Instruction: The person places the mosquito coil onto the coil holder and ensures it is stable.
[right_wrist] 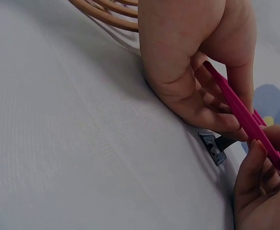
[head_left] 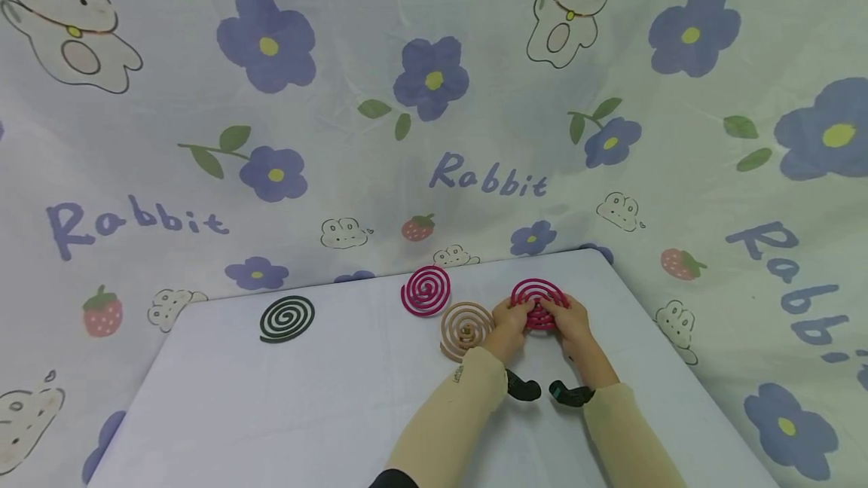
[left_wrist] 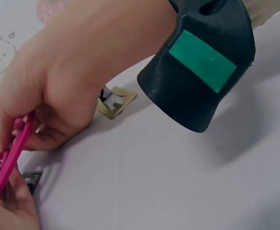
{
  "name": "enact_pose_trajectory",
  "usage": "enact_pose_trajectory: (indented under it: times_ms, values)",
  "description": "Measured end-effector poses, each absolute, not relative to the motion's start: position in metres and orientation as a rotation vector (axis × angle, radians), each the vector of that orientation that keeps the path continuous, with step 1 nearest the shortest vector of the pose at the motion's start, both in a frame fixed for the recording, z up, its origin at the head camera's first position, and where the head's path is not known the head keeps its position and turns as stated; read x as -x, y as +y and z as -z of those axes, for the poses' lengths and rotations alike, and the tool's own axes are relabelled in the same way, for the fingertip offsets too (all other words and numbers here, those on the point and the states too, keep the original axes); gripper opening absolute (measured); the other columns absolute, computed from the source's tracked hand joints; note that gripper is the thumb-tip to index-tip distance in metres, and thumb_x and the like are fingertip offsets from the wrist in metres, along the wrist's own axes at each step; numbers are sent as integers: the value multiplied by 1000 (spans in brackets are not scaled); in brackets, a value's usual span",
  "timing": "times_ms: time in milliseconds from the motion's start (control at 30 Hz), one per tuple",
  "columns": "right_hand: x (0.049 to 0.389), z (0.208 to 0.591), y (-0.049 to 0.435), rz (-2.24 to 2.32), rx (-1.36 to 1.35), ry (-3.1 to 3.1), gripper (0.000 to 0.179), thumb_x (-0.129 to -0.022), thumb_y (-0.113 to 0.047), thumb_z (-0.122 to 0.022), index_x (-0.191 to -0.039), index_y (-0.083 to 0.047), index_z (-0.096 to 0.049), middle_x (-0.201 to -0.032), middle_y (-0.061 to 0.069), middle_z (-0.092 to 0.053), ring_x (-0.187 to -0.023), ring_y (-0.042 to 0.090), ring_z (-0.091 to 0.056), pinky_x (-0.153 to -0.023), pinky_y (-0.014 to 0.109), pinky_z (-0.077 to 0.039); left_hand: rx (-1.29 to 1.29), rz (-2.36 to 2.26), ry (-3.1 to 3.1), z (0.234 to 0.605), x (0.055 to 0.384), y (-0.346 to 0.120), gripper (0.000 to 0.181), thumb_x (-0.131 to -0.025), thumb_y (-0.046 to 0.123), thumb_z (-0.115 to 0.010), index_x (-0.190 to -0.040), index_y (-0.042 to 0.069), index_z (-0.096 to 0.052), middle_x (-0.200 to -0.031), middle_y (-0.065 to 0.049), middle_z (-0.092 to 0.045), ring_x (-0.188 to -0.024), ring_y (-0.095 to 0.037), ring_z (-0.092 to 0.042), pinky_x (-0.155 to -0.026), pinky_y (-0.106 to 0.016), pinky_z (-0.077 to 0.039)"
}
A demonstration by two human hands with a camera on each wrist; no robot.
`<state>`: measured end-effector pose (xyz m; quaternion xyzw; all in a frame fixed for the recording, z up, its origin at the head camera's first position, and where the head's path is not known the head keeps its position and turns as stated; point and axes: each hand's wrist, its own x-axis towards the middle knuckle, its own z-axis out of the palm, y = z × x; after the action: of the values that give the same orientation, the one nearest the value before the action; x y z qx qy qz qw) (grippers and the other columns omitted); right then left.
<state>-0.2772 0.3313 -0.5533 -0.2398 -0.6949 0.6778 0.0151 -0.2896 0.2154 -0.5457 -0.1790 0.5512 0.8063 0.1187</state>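
Note:
Both hands hold a pink mosquito coil over the table's far right part. My left hand pinches its left side, thumb on the near face. On the opposite side my right hand grips it, fingers behind and thumb in front. Seen from the right wrist, the coil is edge-on and tilted between the hands. A dark metal coil stand shows just under the left fingers. Beside the right hand in the left wrist view lies a gold-coloured metal piece.
A brown coil with a small stand at its centre lies by the left wrist. Behind it is another pink coil, and a dark green coil lies far left. A patterned cloth hangs behind the white table.

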Motion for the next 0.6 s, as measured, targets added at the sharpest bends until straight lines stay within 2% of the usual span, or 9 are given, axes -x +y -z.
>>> enact_pose_trajectory:
  times_ms: [400,600]
  values:
    - [278,556,333,-2128,752,-2179,63,-94,-28,-66,-144,0,-39,-142,19,-45,-121,24,-47,-91,26,-47,543,-2311,1671,546,288,214,23,-87,9,-73,-110,4,-68,-96,-6,-67,-81,-15,-61,-66,-27,-50]
    - [278,557,333,-2115,765,-2208,64,-94,-29,-66,-144,1,-39,-141,19,-45,-120,24,-47,-93,29,-47,526,-2302,1694,548,289,215,25,-87,9,-73,-111,4,-67,-96,-5,-66,-82,-14,-61,-67,-26,-50]
